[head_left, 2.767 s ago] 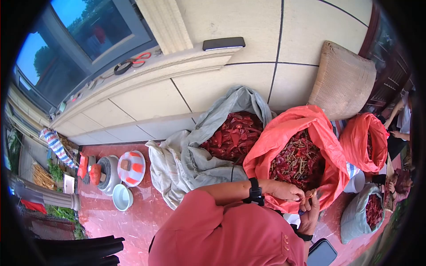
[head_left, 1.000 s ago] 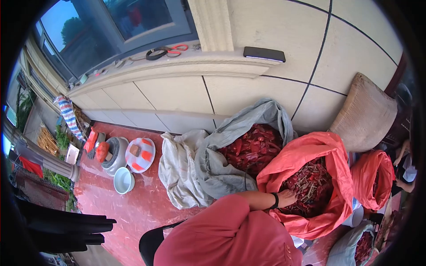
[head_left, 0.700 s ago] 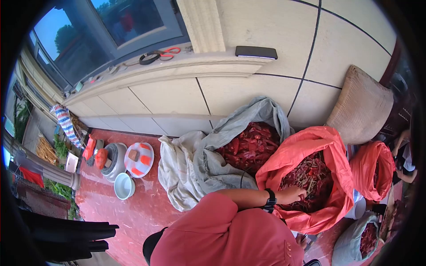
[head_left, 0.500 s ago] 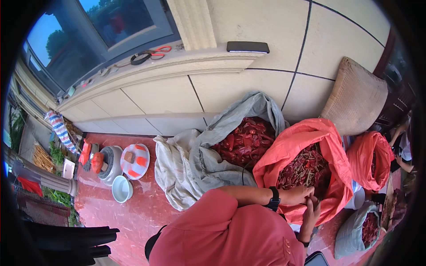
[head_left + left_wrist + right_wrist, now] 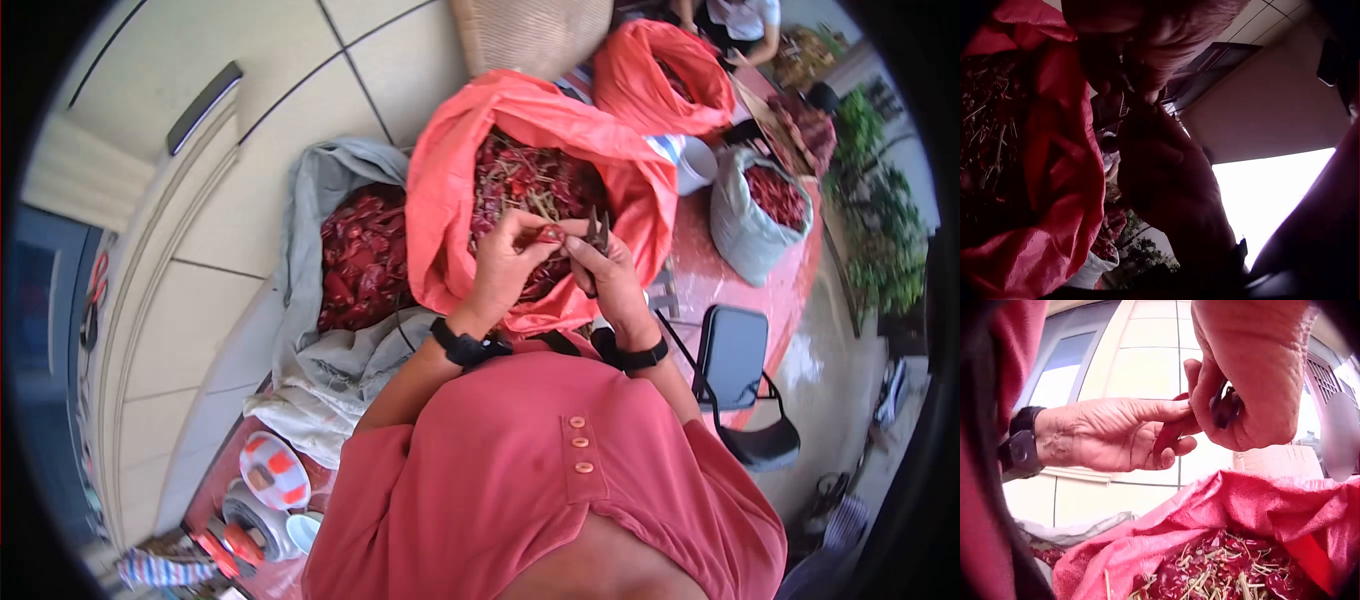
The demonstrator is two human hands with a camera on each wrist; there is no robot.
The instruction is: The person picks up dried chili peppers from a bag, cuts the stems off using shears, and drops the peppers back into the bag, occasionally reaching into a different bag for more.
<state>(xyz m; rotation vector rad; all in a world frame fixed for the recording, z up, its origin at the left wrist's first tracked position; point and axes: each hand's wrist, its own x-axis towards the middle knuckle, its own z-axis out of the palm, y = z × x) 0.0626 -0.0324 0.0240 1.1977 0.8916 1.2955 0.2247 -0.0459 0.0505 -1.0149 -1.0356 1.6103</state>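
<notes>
In the head view my left hand pinches a dried red chili pepper between thumb and fingers. My right hand grips a pair of scissors, dark blades pointing up and spread apart. Both hands meet over a red-orange sack of red chilies with pale stems. From the right wrist, the chili lies along the left fingers, and the right fingertips reach its upper end. A dark scissor handle shows inside the right hand. The left wrist view is dark, with the two hands close together.
Left stands a grey sack of red chilies; beyond are another red sack and a pale green sack. A folding chair stands at right. Two people sit farther back. Covered containers stand lower left.
The head view has swung right. A second ago the left hand was down in the red-orange sack; it came up to meet the right hand and now shows a chili.
</notes>
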